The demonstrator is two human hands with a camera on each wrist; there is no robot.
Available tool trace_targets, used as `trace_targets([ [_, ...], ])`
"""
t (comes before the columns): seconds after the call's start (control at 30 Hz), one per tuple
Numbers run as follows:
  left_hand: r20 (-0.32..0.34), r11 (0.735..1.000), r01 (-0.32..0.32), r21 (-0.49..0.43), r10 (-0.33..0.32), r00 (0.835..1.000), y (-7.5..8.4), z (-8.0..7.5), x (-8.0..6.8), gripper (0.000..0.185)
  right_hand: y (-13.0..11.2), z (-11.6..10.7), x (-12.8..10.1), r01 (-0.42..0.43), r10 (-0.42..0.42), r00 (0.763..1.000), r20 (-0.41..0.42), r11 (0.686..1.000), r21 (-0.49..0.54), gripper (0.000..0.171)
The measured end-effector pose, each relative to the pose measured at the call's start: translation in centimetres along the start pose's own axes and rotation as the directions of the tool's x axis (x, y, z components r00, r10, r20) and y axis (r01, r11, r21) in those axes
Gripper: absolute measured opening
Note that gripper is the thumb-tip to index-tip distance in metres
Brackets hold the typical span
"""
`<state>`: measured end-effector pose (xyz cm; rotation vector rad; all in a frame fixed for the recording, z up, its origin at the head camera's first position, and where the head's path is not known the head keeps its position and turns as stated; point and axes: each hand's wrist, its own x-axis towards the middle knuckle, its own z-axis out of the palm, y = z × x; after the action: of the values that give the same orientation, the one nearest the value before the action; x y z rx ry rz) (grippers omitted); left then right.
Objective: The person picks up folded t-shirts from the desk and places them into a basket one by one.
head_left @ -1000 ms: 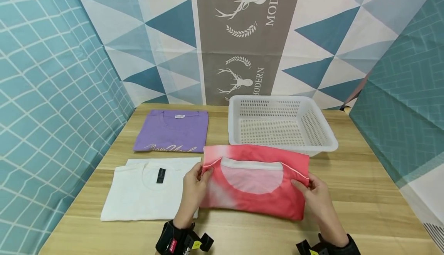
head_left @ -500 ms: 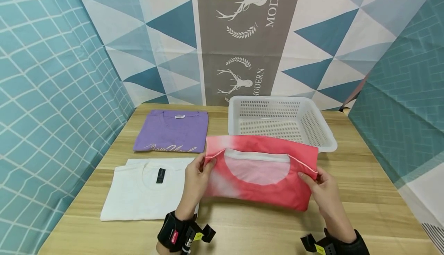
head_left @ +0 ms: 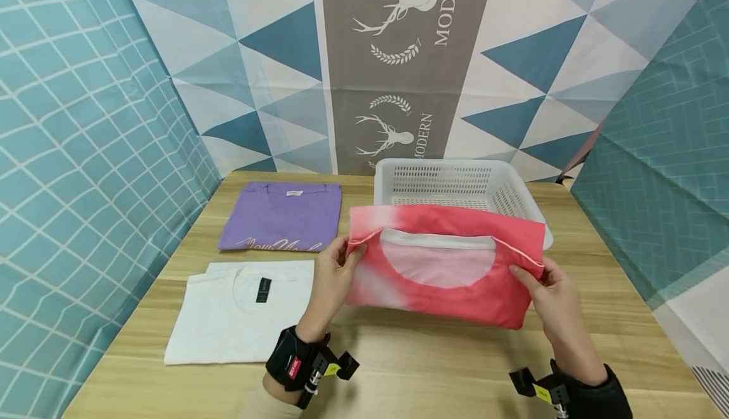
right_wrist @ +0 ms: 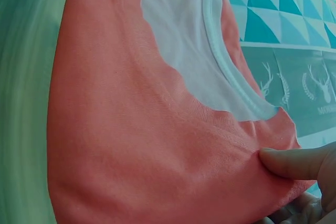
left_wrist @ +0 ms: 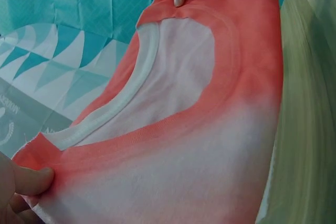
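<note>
Left hand [head_left: 333, 280] and right hand [head_left: 555, 295] each pinch 1 side of our folded pink shirt [head_left: 450, 273], keeping it flat and lifted just before the basket [head_left: 455, 181].

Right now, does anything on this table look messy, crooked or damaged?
Nothing stands out. The folded purple T-shirt and folded white T-shirt lie flat; both hands hold the folded pink-red T-shirt level by the white plastic basket.
</note>
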<state>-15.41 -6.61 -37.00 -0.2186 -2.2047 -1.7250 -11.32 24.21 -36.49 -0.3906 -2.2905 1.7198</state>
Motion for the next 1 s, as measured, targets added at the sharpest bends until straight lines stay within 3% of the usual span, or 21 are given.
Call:
trace_targets([
  [0.2,0.002,0.998,-0.057,-0.002,0.057,0.998,0.6,0.4,1.0,0.015,-1.1,-0.4,0.8,0.017,-0.019,0.999,-0.044,0.999,-0.050,0.020],
  [0.4,0.005,0.998,-0.068,-0.003,0.068,0.998,1.1,0.9,1.8,0.015,-1.9,-0.6,1.5,0.041,-0.051,0.995,-0.090,0.993,-0.113,0.031],
  [1.0,0.045,0.983,-0.177,0.040,0.176,0.983,2.3,2.4,4.4,0.016,-3.2,-1.9,3.5,0.088,-0.101,0.987,-0.124,0.990,-0.111,0.040],
])
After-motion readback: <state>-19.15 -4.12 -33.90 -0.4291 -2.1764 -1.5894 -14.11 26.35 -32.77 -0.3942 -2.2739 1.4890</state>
